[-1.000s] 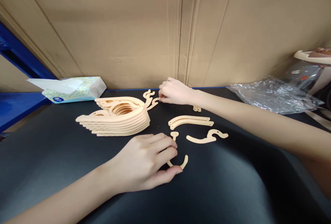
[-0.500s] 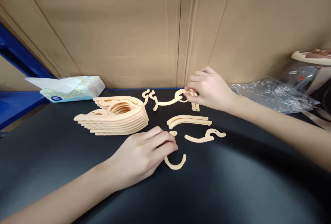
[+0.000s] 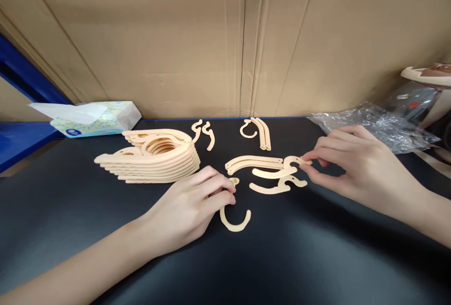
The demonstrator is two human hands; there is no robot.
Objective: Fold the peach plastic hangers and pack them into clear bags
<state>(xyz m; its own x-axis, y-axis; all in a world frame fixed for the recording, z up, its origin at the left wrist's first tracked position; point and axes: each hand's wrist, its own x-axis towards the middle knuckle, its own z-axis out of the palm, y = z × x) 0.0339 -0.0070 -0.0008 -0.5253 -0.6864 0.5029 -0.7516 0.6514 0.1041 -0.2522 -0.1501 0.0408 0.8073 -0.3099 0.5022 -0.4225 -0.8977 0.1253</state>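
Note:
My left hand (image 3: 197, 208) is closed on the upper end of a beige hanger hook (image 3: 237, 228), whose curved part lies toward me on the black table. Between thumb and fingertips, my right hand (image 3: 355, 168) pinches the end of a curved, notched hanger arm piece (image 3: 271, 173). That piece hangs just above a similar notched arm piece (image 3: 268, 190) on the table. Behind them rest two slim curved bars (image 3: 253, 160), side by side.
A stack of beige folded hangers (image 3: 158, 164) stands left. Farther back are two small notched pieces (image 3: 210, 138), another hook (image 3: 246, 131) and two more bars (image 3: 264, 133). A tissue pack (image 3: 102, 117) sits back left, clear plastic wrapping (image 3: 377, 126) back right, cardboard (image 3: 176, 37) behind.
My right hand has come from the back of the table toward me and right, bringing a notched hanger arm piece with it. My left hand stays on the hook.

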